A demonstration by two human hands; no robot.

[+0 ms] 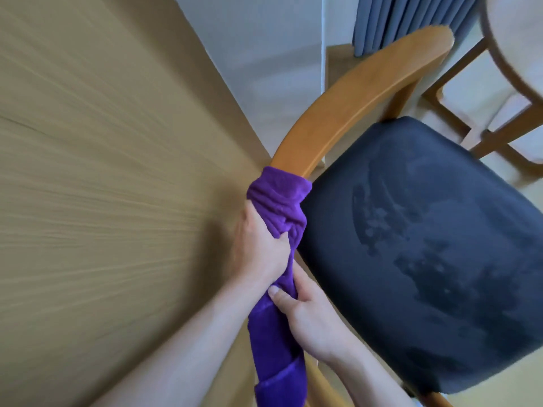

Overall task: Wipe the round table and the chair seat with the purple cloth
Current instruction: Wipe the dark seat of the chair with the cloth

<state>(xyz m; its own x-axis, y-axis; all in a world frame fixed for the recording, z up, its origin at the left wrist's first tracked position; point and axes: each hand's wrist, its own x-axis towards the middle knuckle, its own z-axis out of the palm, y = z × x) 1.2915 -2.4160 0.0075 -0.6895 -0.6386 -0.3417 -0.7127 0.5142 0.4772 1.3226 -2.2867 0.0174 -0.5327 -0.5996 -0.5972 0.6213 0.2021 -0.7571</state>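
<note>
Both fists bunched on the purple cloth (277,207), left hand (261,245) at six o'clock clamping it round the wooden backrest (361,95), right hand (305,315) pinching its tail, chair seat (426,245) at three o'clock streaked, seemingly wiped, round table (517,33) at one o'clock unjudgeable.

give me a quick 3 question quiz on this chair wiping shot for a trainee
1. True or false: the cloth is wrapped round the chair's wooden backrest.
2. Which hand grips the cloth nearer the backrest? A) left hand B) right hand
3. Fill in: the seat is dark ____ with smeary marks on it.

Key: 1 true; 2 A; 3 blue
</note>
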